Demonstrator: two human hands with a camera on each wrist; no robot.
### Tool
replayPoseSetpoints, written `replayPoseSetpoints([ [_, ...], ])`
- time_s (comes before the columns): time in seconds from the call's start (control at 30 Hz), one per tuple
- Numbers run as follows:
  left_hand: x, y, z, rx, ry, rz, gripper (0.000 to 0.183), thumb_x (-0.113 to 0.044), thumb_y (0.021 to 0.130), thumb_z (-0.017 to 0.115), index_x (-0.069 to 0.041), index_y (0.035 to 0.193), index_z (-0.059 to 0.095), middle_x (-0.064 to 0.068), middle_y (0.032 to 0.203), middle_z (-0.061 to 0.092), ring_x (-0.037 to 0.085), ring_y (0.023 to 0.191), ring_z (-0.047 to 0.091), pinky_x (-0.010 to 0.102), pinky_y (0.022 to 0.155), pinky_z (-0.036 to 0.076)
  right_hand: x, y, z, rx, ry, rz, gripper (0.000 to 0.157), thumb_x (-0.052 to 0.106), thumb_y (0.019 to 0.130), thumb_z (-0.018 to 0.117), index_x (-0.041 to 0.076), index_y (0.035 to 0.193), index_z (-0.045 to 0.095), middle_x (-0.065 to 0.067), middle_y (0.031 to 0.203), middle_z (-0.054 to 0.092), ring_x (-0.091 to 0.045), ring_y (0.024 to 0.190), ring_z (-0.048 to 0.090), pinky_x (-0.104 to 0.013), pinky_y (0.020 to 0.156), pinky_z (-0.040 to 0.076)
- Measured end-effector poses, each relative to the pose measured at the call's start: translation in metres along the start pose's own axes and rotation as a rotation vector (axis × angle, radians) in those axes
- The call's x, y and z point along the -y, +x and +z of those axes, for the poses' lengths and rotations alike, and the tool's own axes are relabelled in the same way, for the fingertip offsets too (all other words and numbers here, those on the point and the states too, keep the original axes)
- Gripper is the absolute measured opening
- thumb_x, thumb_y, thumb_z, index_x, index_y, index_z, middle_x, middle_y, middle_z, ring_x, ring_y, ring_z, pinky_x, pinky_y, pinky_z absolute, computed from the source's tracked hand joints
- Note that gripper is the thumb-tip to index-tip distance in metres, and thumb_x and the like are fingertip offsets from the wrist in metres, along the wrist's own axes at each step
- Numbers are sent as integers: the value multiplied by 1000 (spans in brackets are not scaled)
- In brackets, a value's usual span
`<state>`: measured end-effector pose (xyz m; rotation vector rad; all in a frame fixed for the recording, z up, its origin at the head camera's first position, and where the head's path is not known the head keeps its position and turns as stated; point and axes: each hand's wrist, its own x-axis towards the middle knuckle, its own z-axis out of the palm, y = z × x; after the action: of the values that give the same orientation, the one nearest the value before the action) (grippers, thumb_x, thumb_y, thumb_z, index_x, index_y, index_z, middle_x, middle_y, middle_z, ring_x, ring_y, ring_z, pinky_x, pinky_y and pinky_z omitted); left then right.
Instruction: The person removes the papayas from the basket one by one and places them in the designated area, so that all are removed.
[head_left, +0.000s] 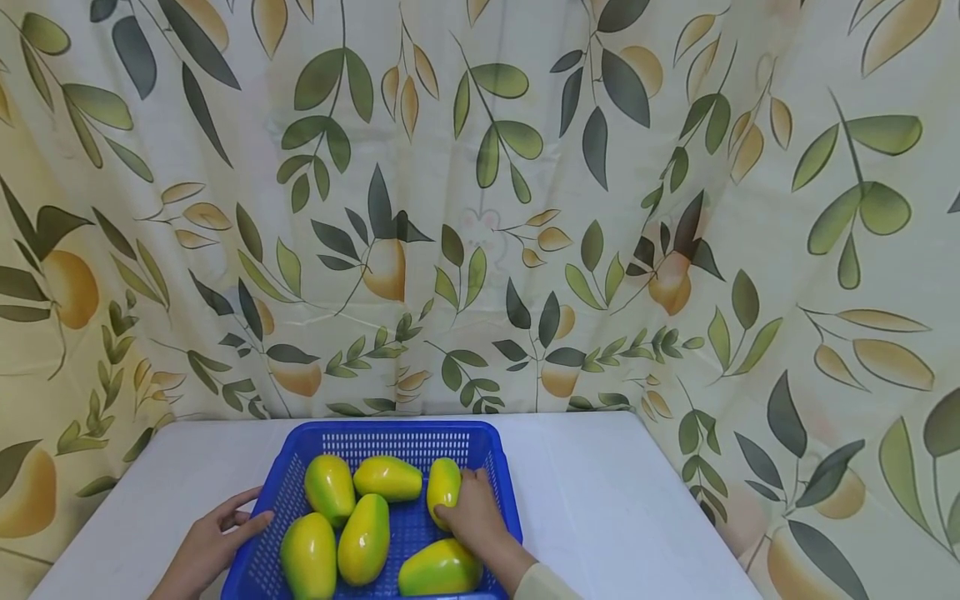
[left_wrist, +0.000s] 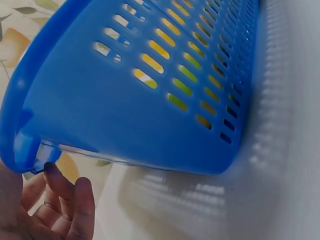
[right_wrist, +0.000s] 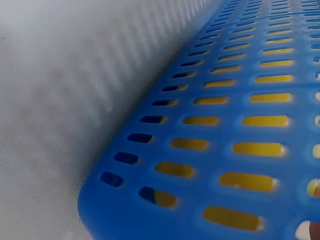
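A blue plastic basket [head_left: 401,429] with slotted walls holds several shiny yellow-green mangoes. My right hand [head_left: 474,515] reaches over its right side and grips a mango [head_left: 444,483] near the far right corner, thumb on the near side. Below that hand another mango [head_left: 440,568] lies on its side. My left hand [head_left: 213,537] holds the basket's left rim, its thumb over the edge; in the left wrist view, the fingers [left_wrist: 62,192] bend up under the rim. The right wrist view has only the basket's outer wall [right_wrist: 235,112], yellow showing through its slots; the right hand is out of sight there.
The basket stands on a white-covered table [head_left: 600,500], whose surface extends to both sides of it. A curtain [head_left: 480,250] printed with leaves and fruit hangs behind the table's far edge and along both sides. Two mangoes [head_left: 363,540] [head_left: 309,554] lie in the basket's near left part.
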<state>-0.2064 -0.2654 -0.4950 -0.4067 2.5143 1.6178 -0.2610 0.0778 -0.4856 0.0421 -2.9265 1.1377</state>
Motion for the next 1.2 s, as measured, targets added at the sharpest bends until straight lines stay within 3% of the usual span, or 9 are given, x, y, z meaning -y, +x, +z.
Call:
replayPoseSetpoints([
  [0.33,0,-1,-1,32,-60,-31,83,-49,93,62,3,150,30,8,96,67,19,81,66,44,74,62,1,-3,-4,-28,38,-66,65,14,74,81,-15,126,53,-17,104,52,-25,86,54,-45,79,55],
  [0.53,2,1,1,41,-89,-40,82,-47,94,61,3,150,28,8,96,66,19,81,66,45,74,62,0,-2,-4,-43,91,-48,66,16,74,81,-14,126,53,-25,114,56,-32,97,58,-51,86,55],
  [0.67,2,1,1,43,-101,-47,83,-48,93,62,2,150,28,8,96,66,19,81,66,46,74,62,1,-3,-8,-47,134,-36,64,16,75,79,-15,125,53,-23,110,58,-32,97,59,-52,86,55],
  [1.2,1,2,1,41,-105,-48,83,-48,94,61,2,151,27,7,96,66,19,81,66,46,74,62,7,-5,-21,36,296,136,69,20,80,73,-17,132,48,-30,123,59,-37,107,61,-53,95,53],
])
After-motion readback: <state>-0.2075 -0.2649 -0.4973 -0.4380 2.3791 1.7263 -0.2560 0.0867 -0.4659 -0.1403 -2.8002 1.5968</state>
